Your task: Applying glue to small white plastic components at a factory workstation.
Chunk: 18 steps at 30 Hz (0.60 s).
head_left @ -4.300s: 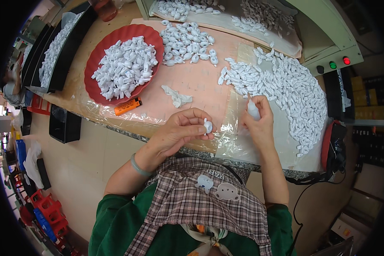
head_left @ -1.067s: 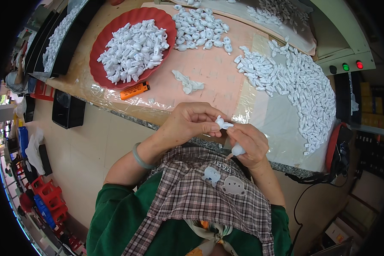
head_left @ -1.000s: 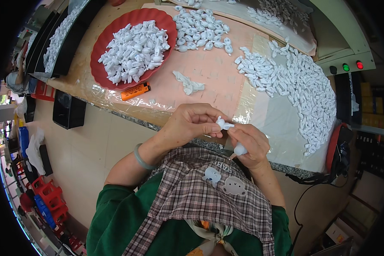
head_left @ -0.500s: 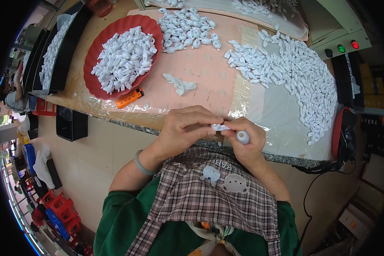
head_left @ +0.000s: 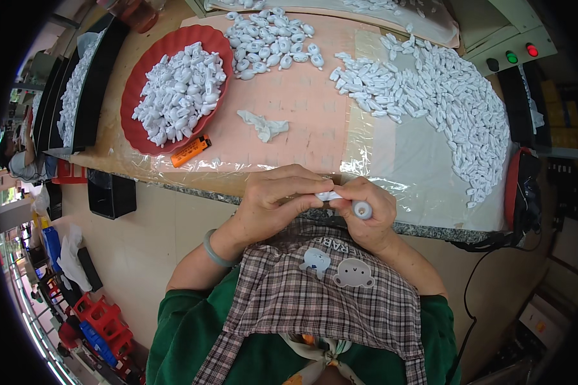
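Just past the table's front edge, my left hand point(head_left: 273, 200) pinches a small white piece point(head_left: 328, 195) between thumb and fingers. My right hand point(head_left: 374, 215) closes on a tool with a rounded, pale grey handle point(head_left: 362, 210), whose end pokes out of the grip. The right thumb and forefinger also meet the white piece; the tool's working tip is hidden by the fingers. Beyond my hands lies a crumpled white tissue point(head_left: 264, 125). To the left, a red scalloped bowl point(head_left: 132, 122) is heaped with small white pieces.
Egg-shaped white pieces point(head_left: 270, 42) lie beyond the bowl's right side. A broad spread of slim white pieces point(head_left: 424, 83) covers the table's right. An orange lighter point(head_left: 191, 151) rests by the bowl. Black bins point(head_left: 96, 77) stand far left; a machine with lit buttons point(head_left: 511, 57) is far right.
The view has shifted slightly. Both hands stay together on the white piece, which has turned a little; the tool's handle end has tilted, its end face now facing up more.
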Each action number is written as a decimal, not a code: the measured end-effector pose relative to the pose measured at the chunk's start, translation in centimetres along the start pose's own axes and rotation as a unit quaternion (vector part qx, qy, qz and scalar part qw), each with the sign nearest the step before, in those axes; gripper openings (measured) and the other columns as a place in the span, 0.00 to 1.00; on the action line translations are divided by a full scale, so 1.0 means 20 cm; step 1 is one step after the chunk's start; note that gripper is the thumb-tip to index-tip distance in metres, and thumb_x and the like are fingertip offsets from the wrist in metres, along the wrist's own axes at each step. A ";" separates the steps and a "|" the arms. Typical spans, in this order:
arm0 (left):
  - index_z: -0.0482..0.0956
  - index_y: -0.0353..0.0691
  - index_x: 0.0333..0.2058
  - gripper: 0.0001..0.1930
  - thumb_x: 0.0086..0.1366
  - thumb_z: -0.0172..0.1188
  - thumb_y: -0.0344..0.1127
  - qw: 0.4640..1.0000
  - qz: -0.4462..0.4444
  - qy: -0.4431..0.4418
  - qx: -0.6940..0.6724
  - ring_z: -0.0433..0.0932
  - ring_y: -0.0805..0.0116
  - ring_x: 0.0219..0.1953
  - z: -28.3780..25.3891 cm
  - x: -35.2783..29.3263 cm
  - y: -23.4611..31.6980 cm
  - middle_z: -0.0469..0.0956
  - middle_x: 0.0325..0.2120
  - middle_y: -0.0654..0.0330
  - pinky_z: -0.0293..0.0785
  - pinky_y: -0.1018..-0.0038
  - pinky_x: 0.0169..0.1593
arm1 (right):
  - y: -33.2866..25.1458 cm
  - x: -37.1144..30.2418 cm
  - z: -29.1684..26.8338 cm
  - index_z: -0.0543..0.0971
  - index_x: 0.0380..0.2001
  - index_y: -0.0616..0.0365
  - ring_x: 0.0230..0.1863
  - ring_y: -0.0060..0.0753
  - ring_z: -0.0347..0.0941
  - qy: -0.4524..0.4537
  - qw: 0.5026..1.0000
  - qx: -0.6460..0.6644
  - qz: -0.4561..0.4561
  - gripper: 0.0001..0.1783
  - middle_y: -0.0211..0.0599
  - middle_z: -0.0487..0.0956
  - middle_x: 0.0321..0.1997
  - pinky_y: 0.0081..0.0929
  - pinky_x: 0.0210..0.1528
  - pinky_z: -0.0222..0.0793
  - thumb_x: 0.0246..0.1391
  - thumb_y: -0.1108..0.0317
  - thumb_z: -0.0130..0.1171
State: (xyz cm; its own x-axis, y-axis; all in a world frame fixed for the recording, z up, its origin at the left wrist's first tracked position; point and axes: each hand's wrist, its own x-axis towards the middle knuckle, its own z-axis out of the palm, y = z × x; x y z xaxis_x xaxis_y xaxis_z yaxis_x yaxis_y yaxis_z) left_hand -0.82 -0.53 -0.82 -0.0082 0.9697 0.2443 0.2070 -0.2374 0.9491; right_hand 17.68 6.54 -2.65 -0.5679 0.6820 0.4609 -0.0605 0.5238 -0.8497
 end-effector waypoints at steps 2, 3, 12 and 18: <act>0.83 0.36 0.41 0.15 0.52 0.66 0.24 1.000 0.000 -0.001 0.008 0.81 0.65 0.38 0.00 0.00 0.00 0.82 0.36 0.54 0.78 0.76 0.40 | 0.00 0.00 0.00 0.77 0.34 0.63 0.25 0.33 0.77 0.001 1.000 0.003 0.000 0.14 0.40 0.79 0.24 0.22 0.26 0.70 0.40 0.83 0.63; 0.83 0.36 0.41 0.15 0.52 0.66 0.24 1.000 0.000 -0.002 0.008 0.81 0.65 0.38 0.00 0.00 0.00 0.82 0.36 0.54 0.78 0.76 0.40 | 0.00 0.00 0.00 0.77 0.34 0.63 0.25 0.33 0.77 0.003 1.000 0.001 0.000 0.15 0.40 0.79 0.24 0.22 0.26 0.70 0.40 0.84 0.63; 0.82 0.36 0.41 0.14 0.53 0.65 0.23 1.000 0.004 0.009 0.008 0.81 0.66 0.37 0.00 0.00 -0.01 0.82 0.36 0.53 0.78 0.77 0.39 | 0.01 -0.01 0.01 0.77 0.34 0.63 0.26 0.33 0.77 0.012 1.000 0.000 0.009 0.16 0.41 0.79 0.25 0.22 0.26 0.71 0.38 0.85 0.63; 0.80 0.33 0.43 0.13 0.57 0.62 0.22 0.983 -0.113 0.028 -0.140 0.79 0.71 0.40 0.02 -0.01 -0.06 0.79 0.41 0.55 0.77 0.80 0.41 | 0.02 0.02 0.01 0.78 0.32 0.63 0.26 0.31 0.78 0.016 0.997 -0.009 0.072 0.11 0.40 0.80 0.27 0.22 0.28 0.71 0.44 0.78 0.67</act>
State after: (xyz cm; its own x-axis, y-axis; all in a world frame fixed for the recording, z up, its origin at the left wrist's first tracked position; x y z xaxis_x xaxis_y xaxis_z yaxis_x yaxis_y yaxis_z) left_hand -0.62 -0.50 -2.02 -0.0787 0.9966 0.0232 -0.0847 -0.0299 0.9960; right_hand 17.26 6.95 -2.75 -0.5433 0.7666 0.3422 0.0352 0.4280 -0.9031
